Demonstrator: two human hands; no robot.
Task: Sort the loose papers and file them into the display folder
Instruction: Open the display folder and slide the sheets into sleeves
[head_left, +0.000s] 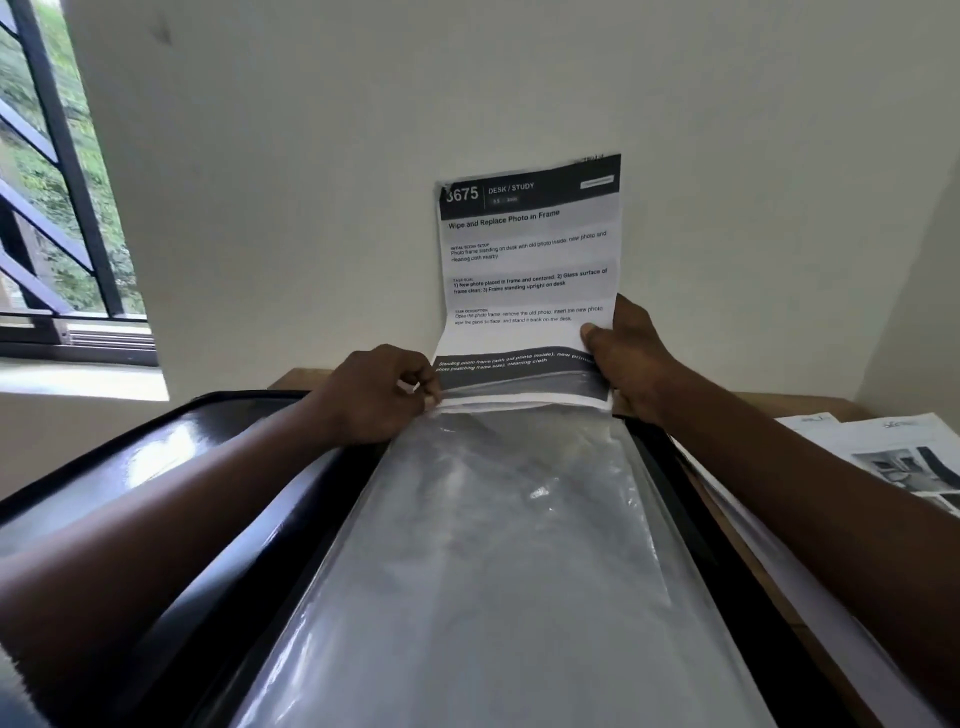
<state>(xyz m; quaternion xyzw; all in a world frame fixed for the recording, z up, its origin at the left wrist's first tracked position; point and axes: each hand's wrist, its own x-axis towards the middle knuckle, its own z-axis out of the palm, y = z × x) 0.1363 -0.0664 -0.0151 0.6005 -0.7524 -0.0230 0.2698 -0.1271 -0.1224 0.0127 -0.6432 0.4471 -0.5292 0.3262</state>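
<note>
l hand (379, 395) curled, pinching top edge of clear sleeve (498, 545) in black display folder (171, 467). r hand (631, 358) grips printed sheet (527, 270) w/ thumb on front, sheet bottom at sleeve mouth. loose papers (883, 457) on desk at right.

One folder (171, 447), perhaps four papers (527, 260)

Hands (382, 395) on sheet (524, 260) and clear sleeve (519, 545)

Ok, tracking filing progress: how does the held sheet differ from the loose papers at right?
The held sheet stands upright, gripped by the right hand; the loose papers lie flat, untouched. The held sheet shows text under a dark header; the loose papers show photos. Both are printed white pages.
</note>
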